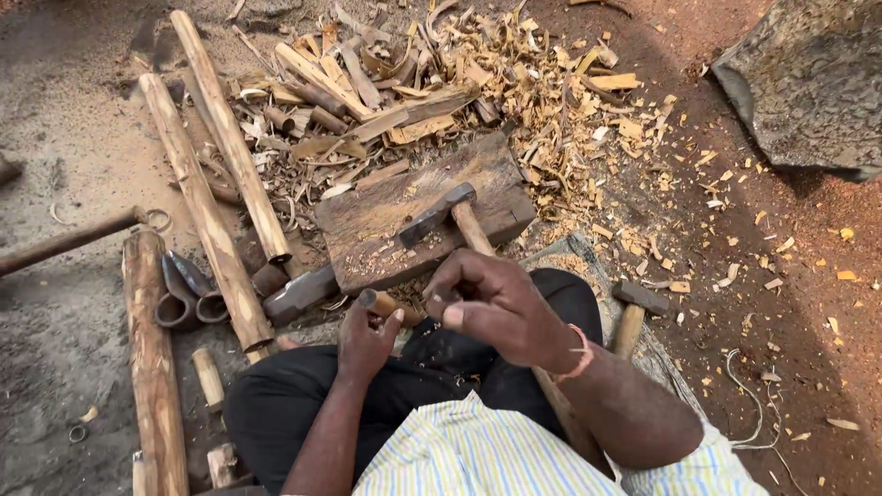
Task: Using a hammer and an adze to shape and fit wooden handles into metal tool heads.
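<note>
Bare sandy earth is spreading under everything here, grey on the left side and turning reddish on the right, with a person sitting on it in dark trousers and a striped shirt. At the far left a dark rod (69, 241) is lying across the ground, and just beside it a thick peeled log (152, 367) is running toward the bottom edge. Two dark metal ferrule-like pieces (186, 294) are resting between that log and two long pale poles (207, 207) that are slanting up toward the top. Past the poles a heap of bark strips and wood shavings (413, 83) is covering the ground behind a flat wooden block (386, 216). A hammer (441, 216) is lying on the block, its handle pointing toward the person. In front of the block the left hand (366, 338) is closing around a short wooden peg (381, 301), whose dark-tipped end is sticking out above the fist. Just to the right, the right hand (501, 303) is hovering with curled fingers close to the peg; whether it is gripping anything cannot be told. Further right a second hammer (634, 308) is resting by the knee, and a large grey stone (808, 83) is sitting in the top corner.
</note>
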